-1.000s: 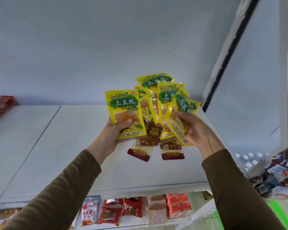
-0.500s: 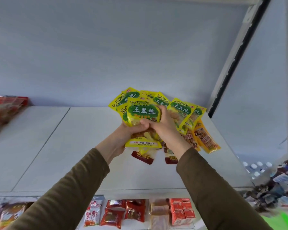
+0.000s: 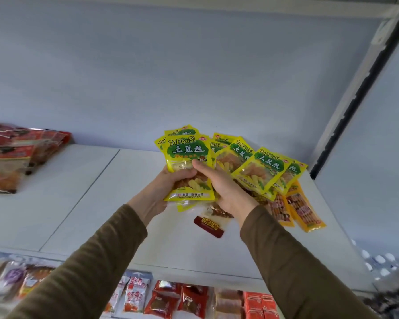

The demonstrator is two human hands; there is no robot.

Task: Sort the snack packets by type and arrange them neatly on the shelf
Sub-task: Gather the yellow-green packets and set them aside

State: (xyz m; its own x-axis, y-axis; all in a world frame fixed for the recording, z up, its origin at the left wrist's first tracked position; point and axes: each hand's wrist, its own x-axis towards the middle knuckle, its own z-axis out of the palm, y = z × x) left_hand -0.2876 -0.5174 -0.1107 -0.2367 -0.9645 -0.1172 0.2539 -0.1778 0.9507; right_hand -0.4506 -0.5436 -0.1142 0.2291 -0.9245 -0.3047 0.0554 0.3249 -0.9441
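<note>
A shop, by the look of the fittings: a retail snack aisle. White metal gondola shelf [image 3: 83, 203] with a plain pale back panel [image 3: 194, 77] and a slotted dark upright [image 3: 355, 93] at 2 o'clock. Identical yellow-green packets [image 3: 266, 171] printed "TuDouSi" fanned at the centre, many of one product. Orange sausage packs [image 3: 305, 211] at 4 o'clock. Heaped red packets [image 3: 16, 153] at 9 o'clock. On the tier below, at 6 o'clock, more red pouches [image 3: 191, 300] and small red cartons [image 3: 259, 305] lined in rows. Capped bottles [image 3: 382, 261] massed at 4 o'clock, blurred.
</note>
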